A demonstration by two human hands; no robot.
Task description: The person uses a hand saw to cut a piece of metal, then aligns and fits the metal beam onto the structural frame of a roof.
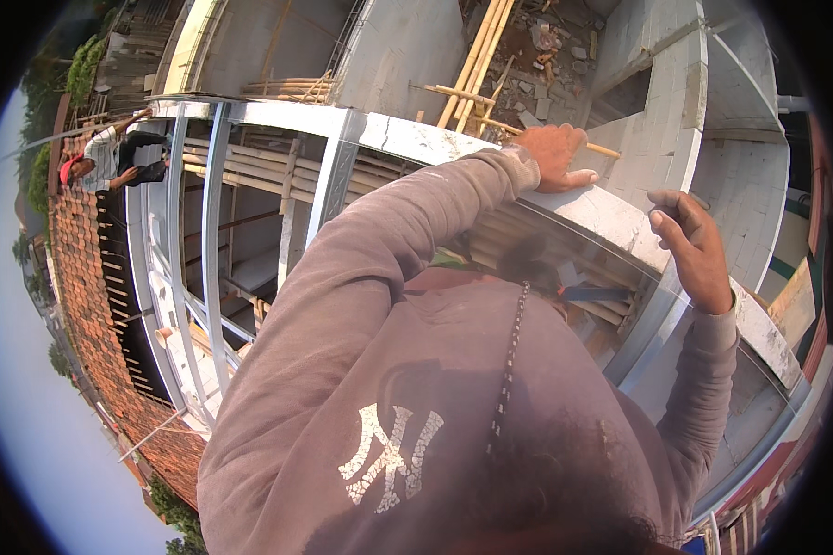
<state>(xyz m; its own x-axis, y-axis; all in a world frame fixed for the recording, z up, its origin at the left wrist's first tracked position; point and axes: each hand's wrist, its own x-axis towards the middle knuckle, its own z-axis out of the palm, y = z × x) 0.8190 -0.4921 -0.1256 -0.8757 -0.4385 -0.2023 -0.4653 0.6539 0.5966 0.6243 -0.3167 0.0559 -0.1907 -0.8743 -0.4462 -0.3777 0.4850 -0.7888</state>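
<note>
My left hand (553, 159) rests on the white top of a wall (611, 215), its thumb stretched out along the surface and the other fingers bent toward the far edge. Nothing shows in it. My right hand (692, 248) is raised just above the same wall top, farther right, with its fingers curled and the thumb close to the index finger. A small grey shape (701, 198) shows behind its knuckles; whether the hand holds it is unclear. Beneath the right forearm, a silvery metal channel (652, 319) meets the wall.
Metal roof-frame members (215, 240) stand at the left. Bamboo poles (477, 65) lean beyond the wall, over rubble (546, 55) far below. At the far left another person (116, 157) in a red cap sits by the frame near a tiled roof (88, 250). Deep openings lie either side of the wall.
</note>
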